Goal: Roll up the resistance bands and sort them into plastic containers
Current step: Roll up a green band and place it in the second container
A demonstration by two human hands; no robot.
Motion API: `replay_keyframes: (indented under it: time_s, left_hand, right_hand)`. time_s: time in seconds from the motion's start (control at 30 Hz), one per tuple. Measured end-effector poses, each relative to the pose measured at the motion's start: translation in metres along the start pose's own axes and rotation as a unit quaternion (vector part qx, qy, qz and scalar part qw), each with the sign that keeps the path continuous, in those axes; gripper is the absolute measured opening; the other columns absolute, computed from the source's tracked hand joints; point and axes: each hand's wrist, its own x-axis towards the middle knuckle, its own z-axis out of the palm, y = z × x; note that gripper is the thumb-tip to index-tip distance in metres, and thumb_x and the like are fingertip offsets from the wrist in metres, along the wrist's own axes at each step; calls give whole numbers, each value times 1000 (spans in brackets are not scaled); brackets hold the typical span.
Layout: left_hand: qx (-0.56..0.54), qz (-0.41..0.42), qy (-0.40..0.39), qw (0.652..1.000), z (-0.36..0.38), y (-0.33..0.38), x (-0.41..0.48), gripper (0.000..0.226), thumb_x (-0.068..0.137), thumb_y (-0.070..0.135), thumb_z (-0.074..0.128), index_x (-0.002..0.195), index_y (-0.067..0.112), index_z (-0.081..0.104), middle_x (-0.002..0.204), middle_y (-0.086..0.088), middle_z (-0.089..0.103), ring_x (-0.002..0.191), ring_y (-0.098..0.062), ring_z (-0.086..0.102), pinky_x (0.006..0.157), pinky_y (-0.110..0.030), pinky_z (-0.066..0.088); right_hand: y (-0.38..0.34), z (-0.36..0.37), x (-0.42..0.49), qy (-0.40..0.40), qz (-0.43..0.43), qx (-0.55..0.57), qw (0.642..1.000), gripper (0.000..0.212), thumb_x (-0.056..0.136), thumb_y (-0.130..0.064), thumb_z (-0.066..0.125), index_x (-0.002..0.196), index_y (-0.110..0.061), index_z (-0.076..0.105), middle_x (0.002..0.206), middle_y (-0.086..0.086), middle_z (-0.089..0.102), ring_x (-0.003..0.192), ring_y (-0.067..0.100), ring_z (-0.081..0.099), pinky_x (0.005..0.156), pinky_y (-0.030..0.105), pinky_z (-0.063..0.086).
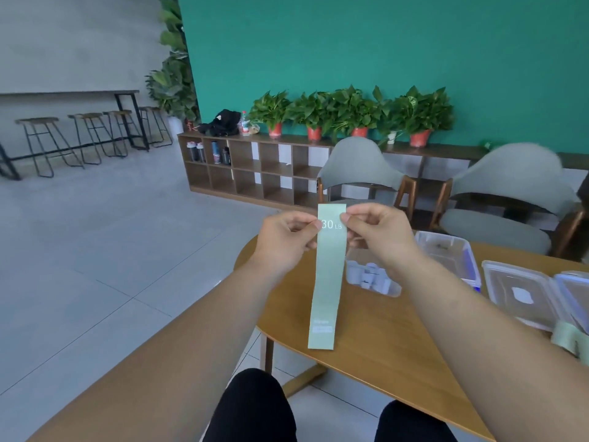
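Note:
A pale green resistance band (328, 275) marked "30 LB" hangs flat and unrolled above the wooden table (376, 355). My left hand (283, 239) pinches its upper left edge and my right hand (379, 236) pinches the upper right edge, both held up in front of me. Behind my right hand a clear plastic container (390, 290) holds several rolled pale bands. More pale green rolled bands (569, 338) lie at the table's right edge.
A clear lidded box (446, 253) and open flat containers (522, 295) line the table's right side. Two grey chairs (497, 186) stand behind it. A low shelf with potted plants (350, 113) runs along the green wall. My knees show below the table edge.

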Motion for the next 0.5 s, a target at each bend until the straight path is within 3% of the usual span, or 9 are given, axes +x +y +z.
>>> replay_keyframes:
  time_s: [0.13, 0.27, 0.37, 0.5]
  left_hand:
    - [26, -51, 17, 998, -4, -35, 17, 12, 95, 30, 78, 105, 23, 80, 89, 7, 79, 71, -15, 76, 81, -37, 66]
    - [39, -78, 38, 995, 0, -64, 35, 12, 96, 30, 78, 106, 22, 78, 88, 6, 78, 71, -14, 76, 84, -36, 65]
    - [22, -100, 38, 994, 5, -87, 52, 7, 96, 27, 77, 102, 22, 77, 82, 2, 78, 74, -19, 77, 87, -43, 64]
    - [7, -127, 47, 991, 16, -116, 73, 3, 97, 24, 75, 96, 26, 76, 86, 3, 76, 75, -14, 78, 89, -45, 64]
  right_hand:
    - [30, 26, 20, -5, 37, -12, 999, 16, 94, -14, 77, 109, -9, 75, 95, 14, 78, 74, 17, 73, 65, 29, 64]
    - [65, 45, 46, 2, 44, -50, 998, 11, 94, -17, 78, 105, -15, 76, 95, 9, 77, 76, 15, 71, 61, 23, 59]
    - [89, 53, 67, 22, 38, -90, 995, 6, 93, -21, 80, 98, -23, 77, 88, 1, 76, 72, 13, 69, 64, 27, 56]
    - [115, 66, 86, 39, 72, -67, 994, 5, 96, -16, 74, 101, -16, 73, 90, 9, 77, 65, 14, 75, 63, 30, 62]
